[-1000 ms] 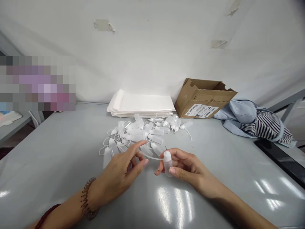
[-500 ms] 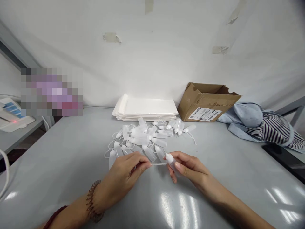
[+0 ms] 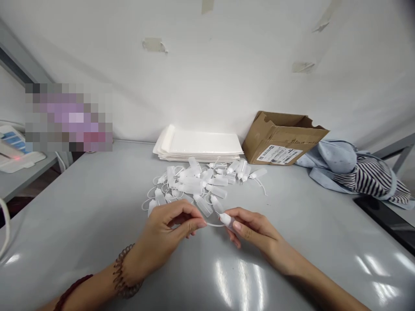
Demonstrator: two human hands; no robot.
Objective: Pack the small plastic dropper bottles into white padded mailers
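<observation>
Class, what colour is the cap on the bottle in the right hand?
The cap is white, seen best in the head view.

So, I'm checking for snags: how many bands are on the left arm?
2: a brown coiled band just behind the left hand, and a dark red band farther up the arm. More could be out of frame.

Glossy grey table with light reflections, white wall behind bearing tape scraps.

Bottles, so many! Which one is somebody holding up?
The bottle in the right hand; the other bottles lie on the table.
</observation>
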